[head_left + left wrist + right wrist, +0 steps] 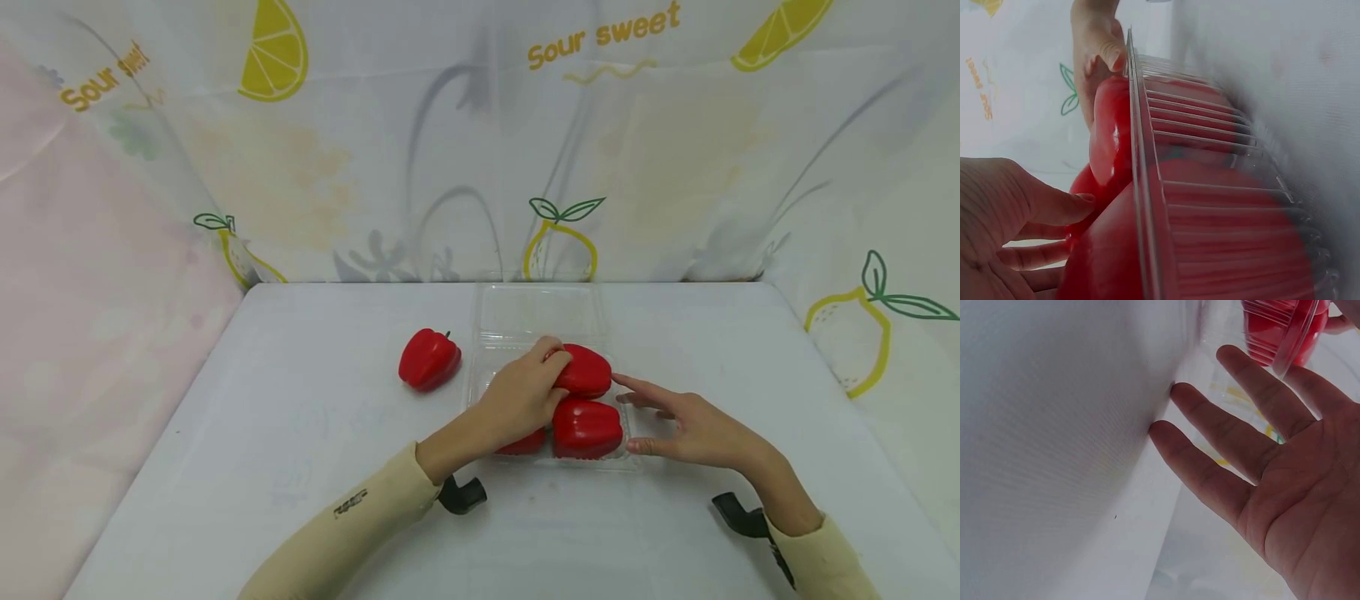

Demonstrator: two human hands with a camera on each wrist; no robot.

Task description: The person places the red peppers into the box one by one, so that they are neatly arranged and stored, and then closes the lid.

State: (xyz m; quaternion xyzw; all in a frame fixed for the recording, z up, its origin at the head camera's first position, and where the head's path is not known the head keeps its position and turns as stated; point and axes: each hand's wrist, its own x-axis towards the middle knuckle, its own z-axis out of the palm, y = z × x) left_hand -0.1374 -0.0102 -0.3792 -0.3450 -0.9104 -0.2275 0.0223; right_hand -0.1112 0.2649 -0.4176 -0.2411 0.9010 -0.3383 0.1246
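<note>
My left hand (517,398) reaches over a clear plastic clamshell box (633,458) and holds the left end of a red bell pepper (588,372), thumb on the near side and fingers on the far side. A second red bell pepper (587,429) lies in the box just nearer. Part of a third pepper (525,443) shows at the near left, mostly hidden under my left wrist. My right hand (693,429) is at the box's right side with its fingers spread and nothing held, as the palm (1310,506) in the right wrist view also shows.
Another red bell pepper (430,360) lies on the white table (285,433), left of the box. The box's lid (538,310) is folded back toward the rear. Behind the table hangs a lemon-printed cloth (660,150). Black wrist mounts (461,496) stick out below both wrists.
</note>
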